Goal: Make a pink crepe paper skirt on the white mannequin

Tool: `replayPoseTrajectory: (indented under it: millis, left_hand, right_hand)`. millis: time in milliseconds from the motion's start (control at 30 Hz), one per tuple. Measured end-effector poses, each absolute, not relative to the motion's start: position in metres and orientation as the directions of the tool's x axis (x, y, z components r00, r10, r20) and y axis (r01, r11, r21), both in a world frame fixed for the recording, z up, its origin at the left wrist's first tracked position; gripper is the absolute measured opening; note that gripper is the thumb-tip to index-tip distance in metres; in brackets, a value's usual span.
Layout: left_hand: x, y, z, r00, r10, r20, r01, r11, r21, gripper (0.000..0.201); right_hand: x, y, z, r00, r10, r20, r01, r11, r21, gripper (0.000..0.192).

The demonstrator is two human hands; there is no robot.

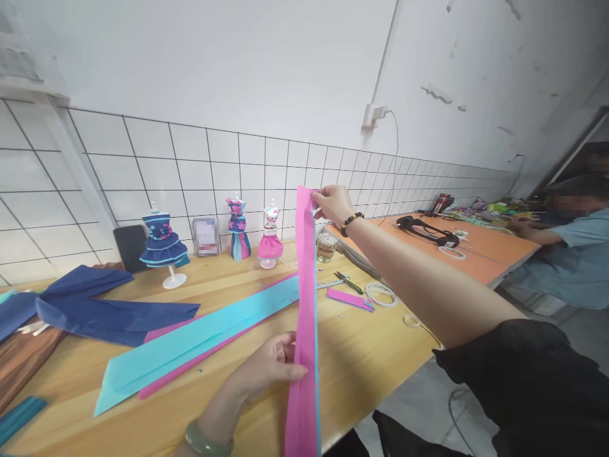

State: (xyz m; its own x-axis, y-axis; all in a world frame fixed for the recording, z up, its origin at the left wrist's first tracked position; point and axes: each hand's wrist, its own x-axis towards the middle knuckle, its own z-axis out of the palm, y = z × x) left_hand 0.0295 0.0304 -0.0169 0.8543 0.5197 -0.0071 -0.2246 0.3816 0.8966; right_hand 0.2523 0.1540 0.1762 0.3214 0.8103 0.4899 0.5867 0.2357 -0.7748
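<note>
1. A long pink paper strip (pixel 305 298) is held up near the table's (pixel 371 355) near edge.
2. Its top is pinched by the right hand (pixel 334 203).
3. Lower down, it is pinched by the left hand (pixel 271 368).
4. Three little paper dresses (pixel 162 241) stand finished far back; blue paper (pixel 200 336) lies unused.

Long pink crepe-paper strip (pixel 304 304): matt, finely crinkled, thin blue edge along one side. Flat turquoise paper band (pixel 200 336) on table: matt, smooth, creased fold. Dark navy paper sheets (pixel 109 311): matt, soft folds. Pale wooden tabletop (pixel 371 355): smooth, light sheen, visible grain. Small clear glass jar (pixel 327 246): glossy. White tiled wall (pixel 95 171): smooth, slight gloss, dark grout. Green bangle (pixel 207 442) on left wrist: polished, stone-like.
</note>
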Motion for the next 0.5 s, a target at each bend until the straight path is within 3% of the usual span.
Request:
replayPoseTrajectory:
  millis: [233, 500]
  left_hand:
    - [0.028, 0.031, -0.018, 0.849, 0.525, -0.067, -0.150, 0.360, 0.921, 0.054]
    - [0.024, 0.039, -0.023, 0.854, 0.512, -0.094, -0.045, 0.252, 0.967, 0.054]
  right_hand:
    - [0.304, 0.152, 0.146, 0.474, 0.808, 0.351, 0.516, 0.068, -0.854, 0.021]
    - [0.388, 0.120, 0.073, 0.653, 0.734, 0.185, 0.401, -0.129, -0.907, 0.031]
